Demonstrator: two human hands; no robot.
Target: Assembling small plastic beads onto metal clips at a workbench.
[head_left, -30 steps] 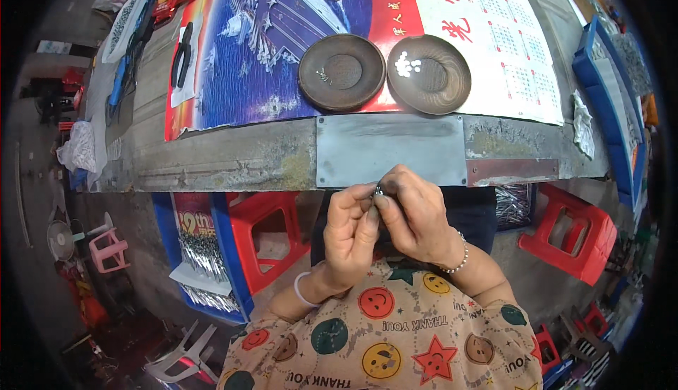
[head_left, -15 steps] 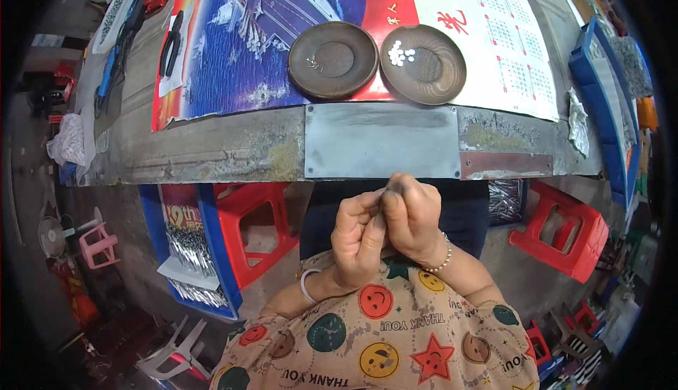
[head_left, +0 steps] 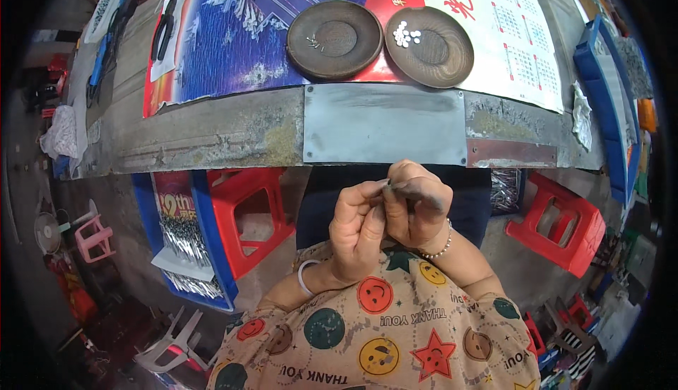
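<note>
our left hand (head_left: 359, 231) and right hand (head_left: 417, 210) meet just below the grey metal plate (head_left: 385, 123), fingers closed round a small metal piece (head_left: 388, 186) pinched between them. beyond the plate, the left wooden dish (head_left: 335, 39) holds a few small bits, the right wooden dish (head_left: 429, 45) a cluster of pale beads (head_left: 405, 34); we judge most work remains.

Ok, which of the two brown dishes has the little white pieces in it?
The right brown dish; its white pieces cluster near the rim, while the left dish holds only thin metal bits.
</note>
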